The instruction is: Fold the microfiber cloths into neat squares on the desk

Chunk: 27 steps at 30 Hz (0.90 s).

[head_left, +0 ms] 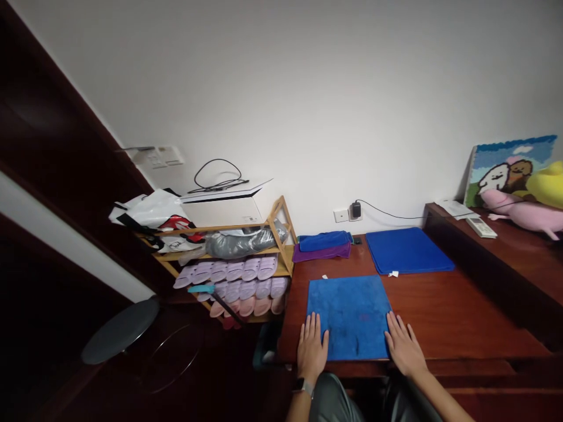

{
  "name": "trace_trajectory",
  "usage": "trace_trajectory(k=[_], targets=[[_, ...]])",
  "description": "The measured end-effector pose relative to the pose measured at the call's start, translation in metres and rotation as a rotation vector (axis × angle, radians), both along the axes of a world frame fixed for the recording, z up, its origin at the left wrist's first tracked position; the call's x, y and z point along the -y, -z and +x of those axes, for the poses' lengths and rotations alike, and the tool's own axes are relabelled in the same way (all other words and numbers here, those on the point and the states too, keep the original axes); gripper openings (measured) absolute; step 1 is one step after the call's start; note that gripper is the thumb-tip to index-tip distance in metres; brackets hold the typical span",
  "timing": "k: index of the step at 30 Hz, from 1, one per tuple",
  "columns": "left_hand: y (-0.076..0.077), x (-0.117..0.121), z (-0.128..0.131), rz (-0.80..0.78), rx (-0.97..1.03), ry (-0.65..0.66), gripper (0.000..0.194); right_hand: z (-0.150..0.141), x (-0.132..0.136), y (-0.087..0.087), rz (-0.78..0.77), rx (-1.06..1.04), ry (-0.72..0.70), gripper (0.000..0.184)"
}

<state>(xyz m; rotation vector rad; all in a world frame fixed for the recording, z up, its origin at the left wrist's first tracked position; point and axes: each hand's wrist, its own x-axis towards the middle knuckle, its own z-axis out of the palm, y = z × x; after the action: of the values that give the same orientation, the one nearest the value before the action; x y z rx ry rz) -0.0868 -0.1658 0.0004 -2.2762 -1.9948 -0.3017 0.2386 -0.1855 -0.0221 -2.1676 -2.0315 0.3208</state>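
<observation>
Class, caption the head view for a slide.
Left hand and right hand flank a stained blue cloth spread on a table.

The left hand (312,347) and right hand (404,347) lie flat at opposite side edges of a stained blue cloth (352,316) spread on the desk (466,319). Behind it sit a darker blue cloth stack (409,251) and a purple cloth (323,252), near a slipper rack (285,221).

Your reddish-brown wooden desk (475,322) carries a stained blue cloth (349,316) lying flat before you, your left hand (312,349) and right hand (404,346) resting at its side edges. Toward the wall lie a folded blue bundle (325,241) beside a purple cloth (323,254) on the left, and a flat darker blue pile (409,251) on the right
</observation>
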Motion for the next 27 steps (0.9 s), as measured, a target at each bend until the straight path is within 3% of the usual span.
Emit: trace_trajectory(k=[4,9,13,18,23,27], targets=[[0.000,0.001,0.003,-0.009,0.006,0.003,0.061,0.004,-0.034,-0.019,-0.008,-0.010,0.006,0.071],[0.003,0.001,-0.002,0.006,0.017,0.005,0.061,0.001,-0.114,-0.049,-0.052,-0.019,0.001,0.069],[0.010,-0.001,-0.005,0.016,0.000,0.009,0.062,-0.004,-0.154,-0.042,-0.065,0.005,-0.006,0.068],[0.012,-0.004,-0.008,-0.001,-0.036,0.016,0.063,-0.002,-0.160,-0.017,-0.006,-0.008,-0.026,0.069],[0.008,-0.002,-0.009,-0.023,-0.066,0.018,0.062,0.000,-0.161,-0.012,0.013,-0.041,-0.027,0.070],[-0.005,-0.016,0.021,0.012,-0.049,0.020,0.061,0.000,-0.161,-0.013,0.013,-0.040,-0.034,0.070]])
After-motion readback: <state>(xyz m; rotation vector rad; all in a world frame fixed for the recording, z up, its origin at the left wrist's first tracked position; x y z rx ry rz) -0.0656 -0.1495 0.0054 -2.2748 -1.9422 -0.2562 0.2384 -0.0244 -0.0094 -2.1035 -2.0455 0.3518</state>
